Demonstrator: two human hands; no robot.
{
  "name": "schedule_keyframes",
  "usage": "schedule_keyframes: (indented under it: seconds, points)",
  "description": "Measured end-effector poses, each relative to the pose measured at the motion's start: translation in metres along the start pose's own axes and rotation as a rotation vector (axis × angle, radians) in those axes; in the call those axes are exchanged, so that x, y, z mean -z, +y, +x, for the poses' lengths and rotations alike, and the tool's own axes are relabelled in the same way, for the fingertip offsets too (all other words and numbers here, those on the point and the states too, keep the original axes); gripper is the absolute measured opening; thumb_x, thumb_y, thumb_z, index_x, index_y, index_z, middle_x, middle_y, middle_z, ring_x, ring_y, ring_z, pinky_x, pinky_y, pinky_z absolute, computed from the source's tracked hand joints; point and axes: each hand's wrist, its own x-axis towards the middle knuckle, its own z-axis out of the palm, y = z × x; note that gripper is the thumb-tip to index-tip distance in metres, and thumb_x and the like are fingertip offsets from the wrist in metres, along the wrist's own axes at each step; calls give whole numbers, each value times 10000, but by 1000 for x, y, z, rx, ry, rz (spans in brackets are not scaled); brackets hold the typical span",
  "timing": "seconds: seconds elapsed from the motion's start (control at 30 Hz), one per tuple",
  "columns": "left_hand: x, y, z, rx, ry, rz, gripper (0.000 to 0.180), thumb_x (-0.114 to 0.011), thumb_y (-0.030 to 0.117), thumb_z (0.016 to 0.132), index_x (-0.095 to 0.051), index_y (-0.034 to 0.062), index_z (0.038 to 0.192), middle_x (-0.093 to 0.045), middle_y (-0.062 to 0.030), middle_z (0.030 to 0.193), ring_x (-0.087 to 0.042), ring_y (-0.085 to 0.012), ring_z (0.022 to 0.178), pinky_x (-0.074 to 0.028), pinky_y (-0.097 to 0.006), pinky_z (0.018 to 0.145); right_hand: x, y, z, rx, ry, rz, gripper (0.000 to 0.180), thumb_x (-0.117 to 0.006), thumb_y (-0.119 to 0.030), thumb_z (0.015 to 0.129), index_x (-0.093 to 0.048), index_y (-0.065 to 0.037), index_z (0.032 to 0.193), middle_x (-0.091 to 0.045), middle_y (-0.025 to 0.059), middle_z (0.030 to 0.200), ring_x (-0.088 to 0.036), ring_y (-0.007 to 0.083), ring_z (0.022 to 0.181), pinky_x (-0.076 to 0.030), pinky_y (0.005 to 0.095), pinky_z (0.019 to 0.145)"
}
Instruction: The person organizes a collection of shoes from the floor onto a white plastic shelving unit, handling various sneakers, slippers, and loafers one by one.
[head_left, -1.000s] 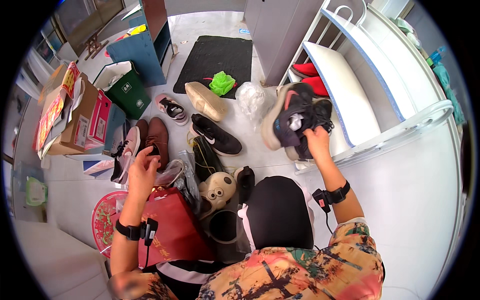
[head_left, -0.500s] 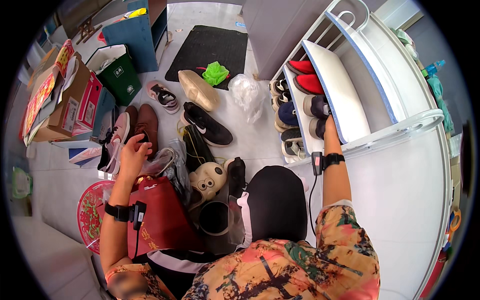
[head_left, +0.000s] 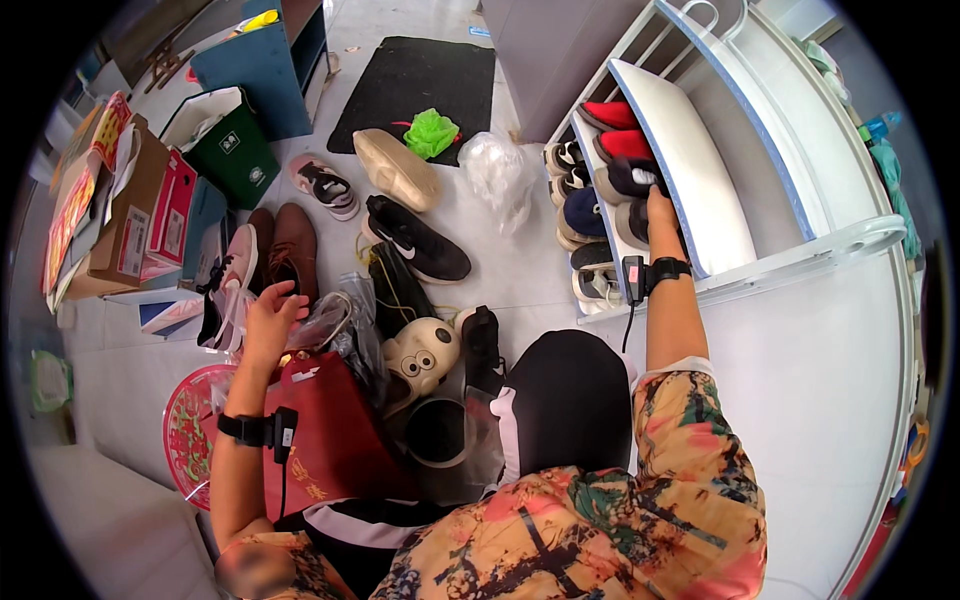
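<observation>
On the white shoe rack [head_left: 712,215] at the right, my right hand [head_left: 660,212] grips the heel opening of a dark grey shoe [head_left: 628,179]. That shoe lies against a pair of red shoes [head_left: 622,147]. Its mate, another dark shoe [head_left: 632,222], sits on the near side, partly behind my hand; my fingertips are mostly hidden. Above the floor at the left, my left hand [head_left: 272,322] hovers with its fingers loosely apart, holding nothing. Nearest to it are brown shoes [head_left: 292,250], a pink sneaker [head_left: 235,265] and a dark red bag [head_left: 330,420].
Black sneakers [head_left: 415,240], a beige shoe [head_left: 397,170], a cartoon-faced clog [head_left: 422,358] and a clear plastic bag [head_left: 497,180] lie on the floor. Several shoes, including a navy one [head_left: 582,213], fill the lower rack. Cardboard boxes [head_left: 140,230] and a green bin [head_left: 225,150] stand left.
My right hand has shifted the dark grey shoe away from me along the shelf, closer to the red shoes. The left hand stays free, moving little. The whole view has shifted slightly.
</observation>
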Motion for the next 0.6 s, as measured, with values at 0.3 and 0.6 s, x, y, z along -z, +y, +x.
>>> schedule_keyframes:
  seconds: [0.3,0.6]
  points:
    - [3,-10,1,94,-31,-21,299,-523,121,889,-509,17,1169,-640,-71,987,-612,-104,801,-476,-199,660,25,-16,-116,334,184,-386,558,-701,-375,672,-565,7,1055,-547,219,1151,-478,366,1127,-398,413,943]
    - [-7,-22,12,62,-86,-50,262,-527,98,884,-529,3,1128,-648,-73,941,-585,-81,727,-467,-190,613,9,24,-79,427,130,-133,372,-707,-283,696,-595,29,862,-611,216,826,-585,383,819,-458,419,776]
